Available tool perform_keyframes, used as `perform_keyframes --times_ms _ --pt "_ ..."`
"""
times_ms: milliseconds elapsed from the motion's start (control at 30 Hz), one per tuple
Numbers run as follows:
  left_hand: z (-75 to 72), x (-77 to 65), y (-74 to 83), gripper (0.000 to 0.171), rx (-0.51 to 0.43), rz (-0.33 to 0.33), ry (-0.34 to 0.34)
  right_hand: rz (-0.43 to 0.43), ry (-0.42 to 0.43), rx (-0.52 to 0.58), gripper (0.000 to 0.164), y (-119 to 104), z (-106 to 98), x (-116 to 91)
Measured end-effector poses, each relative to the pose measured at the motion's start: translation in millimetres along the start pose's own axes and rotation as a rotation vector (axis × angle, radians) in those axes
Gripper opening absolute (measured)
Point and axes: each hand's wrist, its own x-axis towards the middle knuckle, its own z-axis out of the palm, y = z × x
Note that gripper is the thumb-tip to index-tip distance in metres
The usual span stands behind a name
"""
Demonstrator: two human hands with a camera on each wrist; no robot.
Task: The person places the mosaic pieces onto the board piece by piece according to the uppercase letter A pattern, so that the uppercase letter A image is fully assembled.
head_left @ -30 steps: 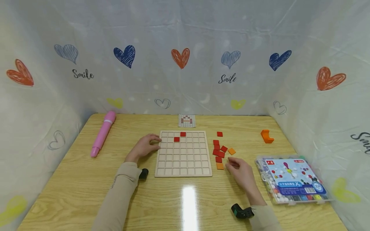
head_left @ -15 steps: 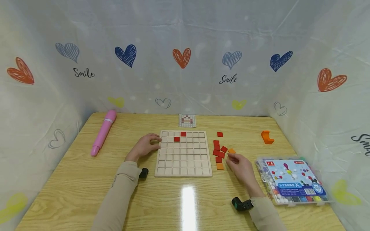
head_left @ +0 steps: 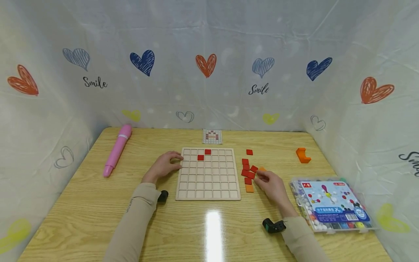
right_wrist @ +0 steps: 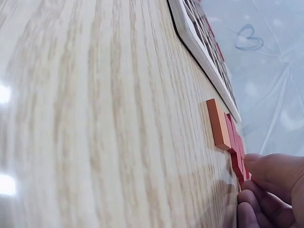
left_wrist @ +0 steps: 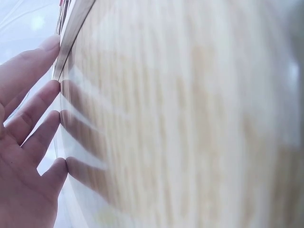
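A wooden grid board (head_left: 193, 185) lies in the middle of the table with two red square tiles (head_left: 207, 151) in its upper cells. At its left edge, my left hand (head_left: 163, 165) rests with fingers extended; in the left wrist view its fingertips (left_wrist: 53, 88) meet the board's side and the tabletop. To the right of the board, several red tiles (head_left: 248, 174) lie loosely grouped. My right hand (head_left: 272, 186) is beside them, thumb and forefinger at a red tile's edge (right_wrist: 240, 164); a firm pinch cannot be made out. An orange tile (head_left: 249, 188) lies nearest me; another (head_left: 262, 169) is partly hidden behind the fingers.
A small printed pattern card (head_left: 212, 137) lies behind the board. The pink wand-shaped object (head_left: 118, 150) is at the left. On the right are an orange bracket-shaped piece (head_left: 303, 155) and a clear case of colored beads (head_left: 334, 204). Curtains with printed hearts surround the table.
My right hand has moved forward and slightly left, up to the red tiles, now covering part of one orange tile. My left hand stays at the board's edge.
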Motion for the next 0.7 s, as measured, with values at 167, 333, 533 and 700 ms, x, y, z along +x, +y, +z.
perform_keyframes --times_ms 167,333,533,700 --pt "0.4 -0.2 -0.6 0.037 -0.001 -0.007 -0.002 -0.026 -0.01 -0.01 0.04 0.1 0.6 2.6" --pt "0.6 0.5 0.7 0.037 -0.009 -0.008 -0.002 -0.071 -0.001 -0.042 0.037 -0.3 1.0 6.1" --pt "0.4 -1.9 1.3 0.036 -0.011 -0.005 -0.002 -0.112 0.003 -0.095 0.031 -1.9 3.1 8.7" --pt "0.1 -2.0 1.5 0.036 0.005 0.006 0.001 -0.123 0.006 -0.118 0.029 -3.2 3.3 8.1"
